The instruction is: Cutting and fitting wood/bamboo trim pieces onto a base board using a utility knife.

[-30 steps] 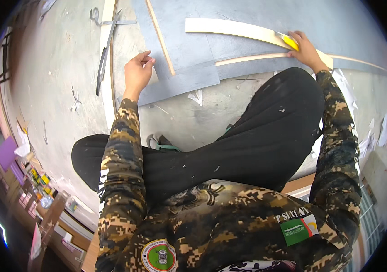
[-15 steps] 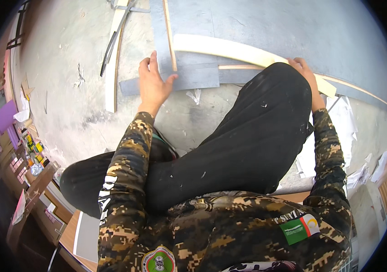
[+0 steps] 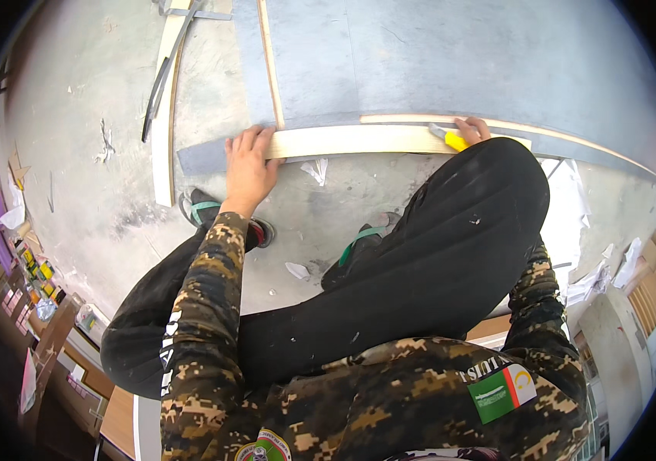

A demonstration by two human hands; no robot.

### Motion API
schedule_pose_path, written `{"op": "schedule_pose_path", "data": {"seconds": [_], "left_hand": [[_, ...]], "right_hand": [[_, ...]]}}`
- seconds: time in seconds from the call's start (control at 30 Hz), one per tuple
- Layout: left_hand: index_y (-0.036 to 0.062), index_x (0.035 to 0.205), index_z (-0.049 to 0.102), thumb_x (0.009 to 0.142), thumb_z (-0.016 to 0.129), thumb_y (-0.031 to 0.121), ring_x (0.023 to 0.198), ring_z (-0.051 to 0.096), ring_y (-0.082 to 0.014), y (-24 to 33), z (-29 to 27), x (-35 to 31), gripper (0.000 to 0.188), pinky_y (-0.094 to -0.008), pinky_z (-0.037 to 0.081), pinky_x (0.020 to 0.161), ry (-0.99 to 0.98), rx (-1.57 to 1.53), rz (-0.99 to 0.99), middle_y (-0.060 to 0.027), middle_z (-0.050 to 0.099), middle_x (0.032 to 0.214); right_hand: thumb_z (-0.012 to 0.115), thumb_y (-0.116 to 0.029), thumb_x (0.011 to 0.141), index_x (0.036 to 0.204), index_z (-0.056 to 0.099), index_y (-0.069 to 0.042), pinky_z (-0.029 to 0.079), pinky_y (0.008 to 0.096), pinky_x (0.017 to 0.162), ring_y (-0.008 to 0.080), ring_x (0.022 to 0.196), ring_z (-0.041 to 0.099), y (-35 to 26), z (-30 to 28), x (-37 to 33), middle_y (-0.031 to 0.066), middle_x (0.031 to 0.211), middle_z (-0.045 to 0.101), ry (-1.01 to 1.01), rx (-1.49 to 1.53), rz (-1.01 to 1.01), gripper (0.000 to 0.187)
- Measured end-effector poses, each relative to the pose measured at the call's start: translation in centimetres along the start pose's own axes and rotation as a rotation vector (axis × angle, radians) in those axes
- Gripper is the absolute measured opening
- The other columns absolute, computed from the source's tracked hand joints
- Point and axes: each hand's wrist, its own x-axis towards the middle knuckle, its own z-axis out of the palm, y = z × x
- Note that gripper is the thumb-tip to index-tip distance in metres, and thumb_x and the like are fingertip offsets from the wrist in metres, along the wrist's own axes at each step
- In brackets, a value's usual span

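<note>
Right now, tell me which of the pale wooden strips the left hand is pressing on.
The wide flat strip lying crosswise under the left hand; the thin strip runs away from the person, untouched.

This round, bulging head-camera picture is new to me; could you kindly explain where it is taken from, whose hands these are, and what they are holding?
The camera sits on a person's head and looks down, so its wide lens bends straight edges. The camouflage sleeves rising from the lower edge are that person's own arms; the black trousers are their bent legs. They crouch over a large grey sheet lying on the concrete floor. The left hand presses flat on a long pale wooden strip laid across the sheet. The right hand, partly hidden behind the knee, has its grip on a yellow utility knife at that strip. Paper scraps lie nearby.
</note>
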Motion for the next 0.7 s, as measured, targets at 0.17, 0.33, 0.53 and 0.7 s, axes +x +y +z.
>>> {"op": "schedule_pose_path", "data": {"seconds": [0.17,0.33,0.53,0.7], "left_hand": [[0.0079,0.134,0.058,0.075,0.077,0.006,0.125,0.049,-0.0385,-0.7,-0.2,-0.3,0.061,-0.0455,0.043,0.106,0.084,-0.126,0.016,-0.0165,0.054,0.134],[0.0072,0.133,0.058,0.075,0.077,0.002,0.124,0.049,-0.0391,-0.5,-0.5,-0.4,0.061,-0.0457,0.043,0.106,0.07,-0.133,-0.005,-0.0168,0.053,0.134],[0.0073,0.132,0.055,0.074,0.077,0.0,0.125,0.047,-0.0416,-0.4,0.0,-0.2,0.063,-0.047,0.042,0.106,0.07,-0.17,-0.014,-0.0189,0.05,0.135],[0.0071,0.132,0.054,0.074,0.077,-0.001,0.126,0.046,-0.0428,-0.4,-0.2,-0.5,0.063,-0.0483,0.041,0.106,0.058,-0.155,-0.038,-0.0203,0.049,0.135]], "right_hand": [[0.081,-0.005,0.075,0.13,0.061,-0.006,0.049,0.0414,0.1,0.038,0.12,0.06,2.5,0.3,-0.6,0.0179,0.13,0.056,0.033,0.04,-0.027,0.058],[0.074,-0.005,0.08,0.132,0.058,-0.008,0.048,0.0388,0.101,0.0351,0.122,0.059,3.1,0.1,0.1,0.0146,0.133,0.055,-0.019,-0.05,-0.004,0.054],[0.074,-0.005,0.08,0.134,0.055,-0.013,0.05,0.0405,0.1,0.0357,0.122,0.059,3.4,-0.5,-0.5,0.0099,0.139,0.051,-0.032,-0.16,0.107,0.058],[0.084,-0.005,0.073,0.133,0.055,-0.014,0.051,0.0441,0.098,0.0361,0.118,0.06,0.8,-1.2,-0.1,0.0064,0.139,0.051,-0.065,-0.201,0.168,0.067]]}}
